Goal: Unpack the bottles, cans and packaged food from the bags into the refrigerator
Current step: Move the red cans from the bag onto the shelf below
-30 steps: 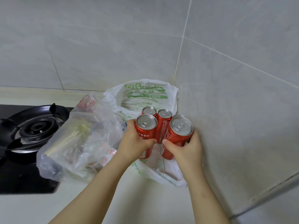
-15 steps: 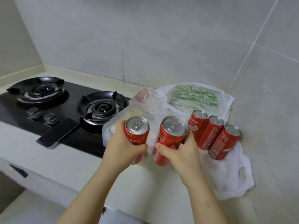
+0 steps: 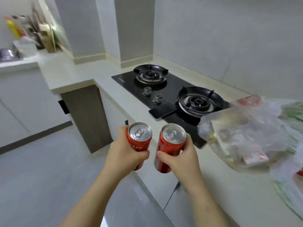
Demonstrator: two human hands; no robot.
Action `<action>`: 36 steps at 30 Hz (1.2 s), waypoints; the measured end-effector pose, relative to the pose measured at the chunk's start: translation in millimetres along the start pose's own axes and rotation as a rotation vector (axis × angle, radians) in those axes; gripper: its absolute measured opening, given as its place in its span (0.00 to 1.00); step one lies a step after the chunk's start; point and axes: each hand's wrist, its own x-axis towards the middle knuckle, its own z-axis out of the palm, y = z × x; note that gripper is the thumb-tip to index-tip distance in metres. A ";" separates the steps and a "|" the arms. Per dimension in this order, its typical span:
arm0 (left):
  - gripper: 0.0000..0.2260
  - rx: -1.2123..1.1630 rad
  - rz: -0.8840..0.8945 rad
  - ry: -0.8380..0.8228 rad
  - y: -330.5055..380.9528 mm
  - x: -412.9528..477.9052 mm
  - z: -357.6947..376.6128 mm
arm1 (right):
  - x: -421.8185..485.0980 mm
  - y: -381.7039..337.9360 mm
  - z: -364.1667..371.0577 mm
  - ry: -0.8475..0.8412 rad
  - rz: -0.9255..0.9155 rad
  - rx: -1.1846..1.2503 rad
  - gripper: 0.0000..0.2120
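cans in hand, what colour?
Red cans, silver tops; head view.

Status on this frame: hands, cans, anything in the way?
Left hand grips left can. Right hand grips right can. Refrigerator not in view. Floor ahead, no obstacle seen.

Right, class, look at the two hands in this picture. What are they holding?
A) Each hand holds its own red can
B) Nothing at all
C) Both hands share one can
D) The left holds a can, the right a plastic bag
A: the left hand grips one red can, and the right hand grips a second red can.
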 end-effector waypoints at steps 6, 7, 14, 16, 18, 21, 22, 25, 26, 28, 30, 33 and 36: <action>0.28 0.026 -0.135 0.253 -51.4 -34.8 -81.9 | -19.9 -11.6 93.3 -0.265 -0.036 -0.001 0.25; 0.28 0.022 -0.164 0.297 -58.3 -41.8 -94.2 | -22.7 -14.7 108.0 -0.320 -0.046 -0.003 0.25; 0.27 0.051 -0.372 0.621 -95.5 -96.1 -163.8 | -44.6 -31.6 198.1 -0.723 -0.116 -0.007 0.28; 0.26 0.050 -0.422 0.691 -100.7 -109.3 -175.4 | -49.8 -35.7 217.2 -0.818 -0.131 -0.008 0.28; 0.25 0.034 -0.483 0.788 -106.4 -125.0 -184.9 | -56.3 -40.2 238.2 -0.938 -0.152 -0.011 0.27; 0.24 0.016 -0.573 0.925 -108.9 -148.0 -188.8 | -66.0 -43.7 262.6 -1.116 -0.178 -0.028 0.26; 0.24 0.013 -0.600 0.972 -109.1 -155.4 -187.9 | -69.4 -45.4 268.8 -1.174 -0.186 -0.027 0.26; 0.23 0.003 -0.697 1.125 -105.4 -174.9 -179.9 | -78.8 -50.5 279.9 -1.350 -0.211 -0.044 0.24; 0.23 -0.002 -0.726 1.173 -103.3 -180.5 -175.7 | -81.2 -51.5 281.3 -1.402 -0.217 -0.045 0.23; 0.23 -0.007 -0.775 1.264 -97.9 -191.0 -165.8 | -86.3 -51.3 282.5 -1.503 -0.225 -0.044 0.23; 0.24 -0.012 -0.816 1.344 -91.6 -201.3 -154.2 | -92.2 -50.5 281.1 -1.597 -0.237 -0.049 0.23; 0.25 -0.021 -0.875 1.467 -84.2 -215.8 -135.9 | -101.8 -46.9 277.7 -1.721 -0.248 -0.043 0.23; 0.25 -0.027 -0.940 1.580 -79.3 -230.6 -118.6 | -114.6 -43.3 274.5 -1.824 -0.270 -0.053 0.23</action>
